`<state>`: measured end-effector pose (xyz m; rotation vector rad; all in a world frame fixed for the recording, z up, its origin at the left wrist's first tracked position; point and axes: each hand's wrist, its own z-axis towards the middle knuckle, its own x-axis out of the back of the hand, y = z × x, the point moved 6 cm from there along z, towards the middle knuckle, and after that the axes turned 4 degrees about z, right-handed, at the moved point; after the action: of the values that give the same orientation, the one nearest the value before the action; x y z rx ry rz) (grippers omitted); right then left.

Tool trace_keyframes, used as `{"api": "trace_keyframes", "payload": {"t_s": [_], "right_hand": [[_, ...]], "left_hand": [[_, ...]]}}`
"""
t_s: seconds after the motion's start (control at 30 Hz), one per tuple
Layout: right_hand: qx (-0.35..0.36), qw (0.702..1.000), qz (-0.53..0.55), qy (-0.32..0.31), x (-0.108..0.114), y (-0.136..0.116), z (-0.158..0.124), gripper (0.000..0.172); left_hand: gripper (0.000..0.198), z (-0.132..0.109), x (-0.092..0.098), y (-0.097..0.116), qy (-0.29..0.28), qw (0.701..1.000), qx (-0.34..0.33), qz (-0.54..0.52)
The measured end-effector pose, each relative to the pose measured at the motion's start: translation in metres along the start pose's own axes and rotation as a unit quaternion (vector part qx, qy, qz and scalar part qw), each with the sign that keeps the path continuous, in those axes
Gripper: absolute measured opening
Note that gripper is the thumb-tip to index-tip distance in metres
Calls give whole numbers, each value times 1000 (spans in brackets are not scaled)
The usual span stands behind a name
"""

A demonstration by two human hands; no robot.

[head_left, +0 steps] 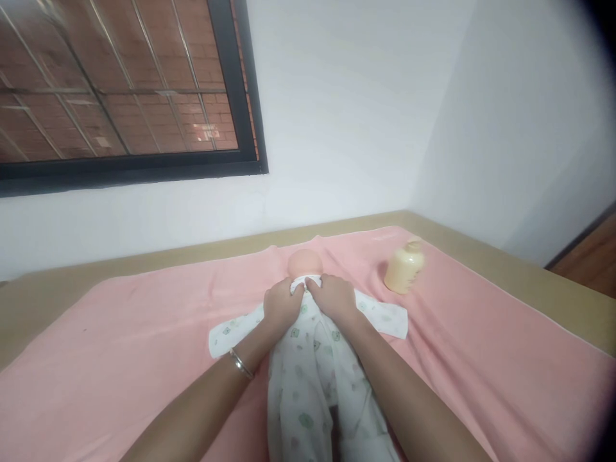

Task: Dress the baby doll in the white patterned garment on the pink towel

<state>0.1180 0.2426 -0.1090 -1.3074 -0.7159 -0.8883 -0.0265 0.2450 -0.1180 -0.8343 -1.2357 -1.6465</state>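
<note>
A baby doll lies on its back, its round head pointing away from me and its face not showing. It wears a white baby romper with a green and grey print, sleeves spread out to both sides and legs stretched toward me. My left hand grips the romper's neckline on the left, thumb on top. Close beside it, my right hand pinches the neckline on the right. Both thumbs nearly meet at the collar's middle, and the fingers are partly hidden. A silver bangle circles my left wrist.
A pink blanket with some folds lies under the doll, over a tan surface. To the right stands a pale yellow bottle. Behind are white walls and a dark-framed window with bars.
</note>
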Motion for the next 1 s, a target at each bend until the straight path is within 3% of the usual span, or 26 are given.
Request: {"api": "trace_keyframes", "payload": {"t_s": [1.0], "right_hand": [[1,1000,-11,-3,0,0,1,61]], "left_hand": [[32,-1,2,2,3,1000,-2,1]]}}
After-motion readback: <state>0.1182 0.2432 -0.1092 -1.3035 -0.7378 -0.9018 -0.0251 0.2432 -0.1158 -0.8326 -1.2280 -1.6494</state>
